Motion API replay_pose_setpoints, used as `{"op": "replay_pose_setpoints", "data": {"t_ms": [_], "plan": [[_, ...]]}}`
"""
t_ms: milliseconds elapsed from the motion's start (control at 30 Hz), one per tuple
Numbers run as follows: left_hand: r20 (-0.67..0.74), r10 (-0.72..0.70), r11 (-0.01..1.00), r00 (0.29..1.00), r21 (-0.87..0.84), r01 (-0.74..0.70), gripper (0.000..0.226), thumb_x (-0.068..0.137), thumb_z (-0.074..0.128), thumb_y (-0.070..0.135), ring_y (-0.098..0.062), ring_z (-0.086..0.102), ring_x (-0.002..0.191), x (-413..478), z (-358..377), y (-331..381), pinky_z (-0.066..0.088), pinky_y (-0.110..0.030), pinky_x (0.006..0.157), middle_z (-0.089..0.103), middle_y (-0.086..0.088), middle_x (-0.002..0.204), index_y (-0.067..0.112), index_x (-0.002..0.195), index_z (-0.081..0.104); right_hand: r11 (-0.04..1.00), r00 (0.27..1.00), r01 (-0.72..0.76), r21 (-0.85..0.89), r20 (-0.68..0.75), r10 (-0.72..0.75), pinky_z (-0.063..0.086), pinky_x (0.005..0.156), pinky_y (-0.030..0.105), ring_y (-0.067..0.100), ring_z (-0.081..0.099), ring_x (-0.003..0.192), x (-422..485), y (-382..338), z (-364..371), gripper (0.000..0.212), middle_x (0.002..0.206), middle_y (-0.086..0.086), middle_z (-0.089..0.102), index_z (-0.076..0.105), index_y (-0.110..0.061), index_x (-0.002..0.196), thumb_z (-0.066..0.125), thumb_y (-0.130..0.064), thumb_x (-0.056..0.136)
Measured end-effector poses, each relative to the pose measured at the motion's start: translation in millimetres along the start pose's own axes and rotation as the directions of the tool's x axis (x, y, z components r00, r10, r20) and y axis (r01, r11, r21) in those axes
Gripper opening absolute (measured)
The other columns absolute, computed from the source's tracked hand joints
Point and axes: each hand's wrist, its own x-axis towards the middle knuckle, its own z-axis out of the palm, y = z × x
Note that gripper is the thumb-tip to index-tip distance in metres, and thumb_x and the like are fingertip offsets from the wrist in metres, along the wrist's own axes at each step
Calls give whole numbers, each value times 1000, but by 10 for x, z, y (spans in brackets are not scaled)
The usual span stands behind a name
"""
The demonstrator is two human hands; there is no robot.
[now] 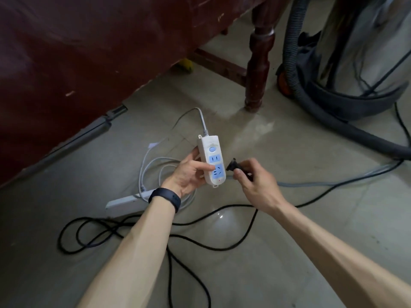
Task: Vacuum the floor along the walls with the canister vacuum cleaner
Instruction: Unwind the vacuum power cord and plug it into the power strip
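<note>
Left hand (186,175) grips power strip (211,152), right hand (255,182) pinches plug (233,167) (glossy tiled floor (289,138)).

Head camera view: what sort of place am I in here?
Likely an indoor room in a home or office: a tiled floor, a dark red wooden table with a turned leg, and a steel canister vacuum beside it.

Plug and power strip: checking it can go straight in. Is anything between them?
Nothing: in the head view the gap between the plug in the right hand and the power strip in the left hand is bare.
</note>
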Motion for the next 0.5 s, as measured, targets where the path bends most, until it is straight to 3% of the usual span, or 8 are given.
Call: {"op": "replay_pose_setpoints", "data": {"t_ms": [133, 333, 400, 500], "plan": [[4, -16, 997, 1000, 79, 15, 65, 79, 60, -16, -34, 66, 103, -1, 52, 1, 53, -48, 87, 69, -10, 111, 27, 126, 60, 998, 995, 47, 46, -89, -42, 47, 73, 32, 14, 61, 76, -52, 11, -20, 9, 87, -10, 71, 64, -20, 106, 63, -28, 102], [43, -60, 982, 997, 180, 52, 65, 74, 70, -7, -31, 69, 99, -24, 69, 27, 56, -42, 77, 69, -13, 119, 25, 129, 60, 992, 974, 123, 6, -192, -120, 44, 69, 21, 1, 56, 72, -65, 44, -107, 9, 88, -11, 69, 70, -23, 106, 69, -22, 98], [64, -86, 977, 994, 198, 71, 69, 68, 73, -1, -32, 69, 98, -47, 87, 45, 57, -40, 73, 68, -15, 120, 24, 131, 60, 983, 964, 173, -53, -195, -181, 48, 73, 29, 8, 58, 76, -62, 51, -110, 13, 92, -5, 72, 71, -19, 109, 71, -19, 96], [104, -105, 974, 989, 211, 81, 70, 67, 74, 2, -33, 67, 98, -71, 119, 73, 56, -42, 80, 69, -15, 115, 24, 132, 59, 950, 937, 252, -185, -198, -287, 51, 72, 36, 20, 62, 79, -72, 68, -109, 16, 97, 1, 74, 71, -19, 112, 71, -20, 96]]}}
